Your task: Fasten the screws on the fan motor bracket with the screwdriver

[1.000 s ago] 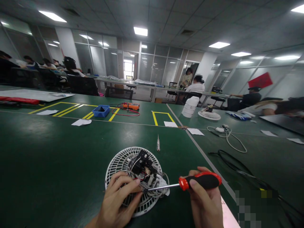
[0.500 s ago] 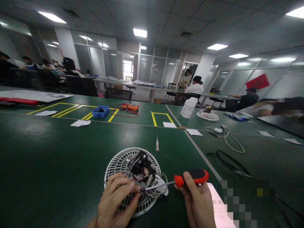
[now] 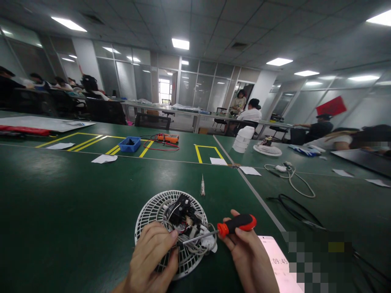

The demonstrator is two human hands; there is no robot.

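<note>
A white round fan grille lies on the green table, with a black motor assembly, wires and a white plastic part on top of it. My right hand holds a red and black screwdriver by its handle, the shaft pointing left over the grille. My left hand is over the grille's near left side, thumb and fingertips pinched close to the screwdriver's tip. Whatever sits between those fingertips is too small to make out. Beyond the grille lies a small clear-handled screwdriver.
A lit phone lies right of my right hand. Black cable and a white cord lie to the right. Farther back are a blue bin, an orange multimeter, white stacked cups and another fan grille. Several people sit beyond.
My right hand has shifted its hold on the screwdriver, its fingers now looser and more spread. The handle has moved slightly left and up. My left hand stays nearly in place.
</note>
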